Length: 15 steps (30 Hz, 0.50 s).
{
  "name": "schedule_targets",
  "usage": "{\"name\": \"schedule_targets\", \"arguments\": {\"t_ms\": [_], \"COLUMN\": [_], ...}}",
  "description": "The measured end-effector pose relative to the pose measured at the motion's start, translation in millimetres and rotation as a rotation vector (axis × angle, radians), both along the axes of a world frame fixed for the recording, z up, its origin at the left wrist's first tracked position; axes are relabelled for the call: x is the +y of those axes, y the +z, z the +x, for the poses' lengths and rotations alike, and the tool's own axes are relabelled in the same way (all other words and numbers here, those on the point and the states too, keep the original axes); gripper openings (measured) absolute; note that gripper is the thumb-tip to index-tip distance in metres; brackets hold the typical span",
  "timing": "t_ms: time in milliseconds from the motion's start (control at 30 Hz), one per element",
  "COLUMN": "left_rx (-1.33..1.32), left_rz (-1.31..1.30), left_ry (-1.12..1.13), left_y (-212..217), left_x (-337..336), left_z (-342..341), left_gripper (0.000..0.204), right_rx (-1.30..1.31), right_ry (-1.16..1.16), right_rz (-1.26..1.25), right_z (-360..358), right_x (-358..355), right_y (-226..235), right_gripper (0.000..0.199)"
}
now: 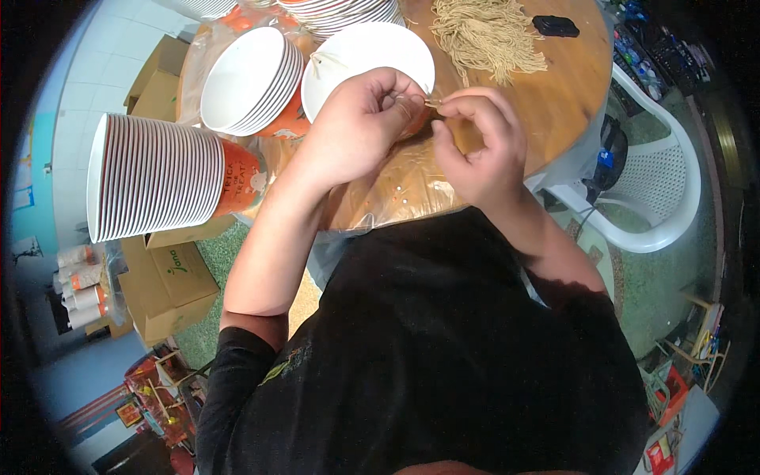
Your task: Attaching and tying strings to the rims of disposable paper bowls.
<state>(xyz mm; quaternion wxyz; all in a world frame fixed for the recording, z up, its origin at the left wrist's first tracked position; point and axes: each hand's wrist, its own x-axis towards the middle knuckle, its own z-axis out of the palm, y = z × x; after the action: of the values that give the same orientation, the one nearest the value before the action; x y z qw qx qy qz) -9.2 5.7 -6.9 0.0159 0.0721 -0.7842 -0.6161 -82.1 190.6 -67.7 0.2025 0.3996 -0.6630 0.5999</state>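
My left hand [368,123] is closed, thumb pressed against the curled fingers, at the near rim of an orange paper bucket [388,51] with a white inside. A short piece of tan cord [432,103] shows between the fingertips of both hands. My right hand [487,146] has its fingers curled at the cord's other end, with the thumb held apart below them. Inside the bucket, a pale loop of cord [326,63] hangs against the white wall. The bucket's near side is mostly hidden by my left hand.
Nested paper buckets [154,178] lie tilted at the left, beside another stack [245,83]. A bundle of tan cords [483,39] and a black object [556,26] lie on the wooden table [566,103]. A white plastic chair [657,174] stands right; cardboard boxes [170,281] stand left.
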Motion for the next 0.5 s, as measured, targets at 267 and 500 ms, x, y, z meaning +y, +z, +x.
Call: {"name": "schedule_targets", "arguments": {"t_ms": [267, 500], "left_rx": [0.048, 0.066], "left_rz": [-0.081, -0.089], "left_ry": [-0.020, 0.045], "left_y": [-5.4, -3.3], "left_x": [0.2, 6.1], "left_z": [-0.1, -1.9], "left_gripper": [0.013, 0.017], "right_rx": [-0.213, -0.151], "right_ry": [-0.021, -0.003], "right_rz": [0.016, 0.033], "right_z": [1.3, 0.4], "right_x": [-3.9, 0.0], "right_y": [-11.0, -9.9], "right_gripper": [0.017, 0.010]}}
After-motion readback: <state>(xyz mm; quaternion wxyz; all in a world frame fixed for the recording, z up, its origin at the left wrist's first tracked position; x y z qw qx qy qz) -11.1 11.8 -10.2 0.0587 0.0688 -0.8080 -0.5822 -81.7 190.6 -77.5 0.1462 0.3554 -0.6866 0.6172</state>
